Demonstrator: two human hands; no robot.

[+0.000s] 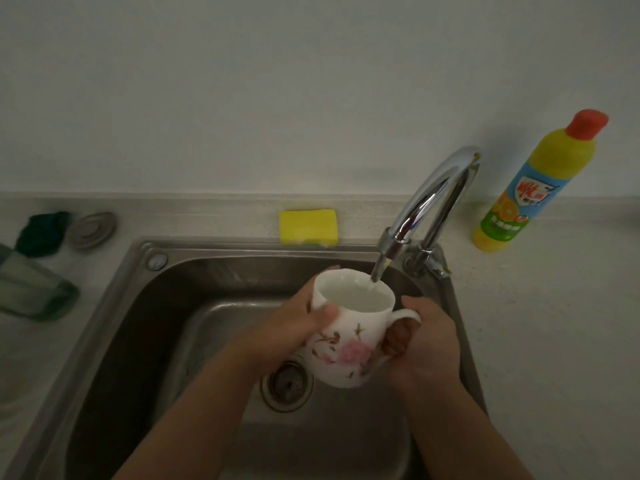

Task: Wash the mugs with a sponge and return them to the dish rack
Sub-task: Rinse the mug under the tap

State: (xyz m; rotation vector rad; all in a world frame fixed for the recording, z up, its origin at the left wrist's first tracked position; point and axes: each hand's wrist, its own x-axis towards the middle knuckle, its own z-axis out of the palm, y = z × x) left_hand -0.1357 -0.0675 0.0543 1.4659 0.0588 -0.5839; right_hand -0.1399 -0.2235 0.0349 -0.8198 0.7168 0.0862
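Stainless steel fills the near part of the view: a sink (114, 341) with both forearms reaching in over its basin. The left hand (294, 327) wraps the side of a white mug (346, 344) painted with a pink flower, its fingers curled round the body and its thumb lying across the near wall just below the rim. The right hand (426, 344) grips the mug on its handle side, fingers curled at the handle loop. The mug is held mouth up above the basin, over the round drain strainer (287, 382), and clear water stands inside it. A thin stream of water (376, 271) falls into its far edge from the spout of the chrome faucet (436, 195), which arches from the sink's back right corner. A yellow sponge (308, 227) lies on the ledge behind the sink, left of the faucet. On the pale countertop (536, 323) to the right stands a yellow detergent bottle (533, 188) with an orange cap. To the left lie a green-tinted glass container (34, 292), a dark green pad (41, 233) and a round metal disc (91, 230). A plain white wall (277, 81) rises behind.
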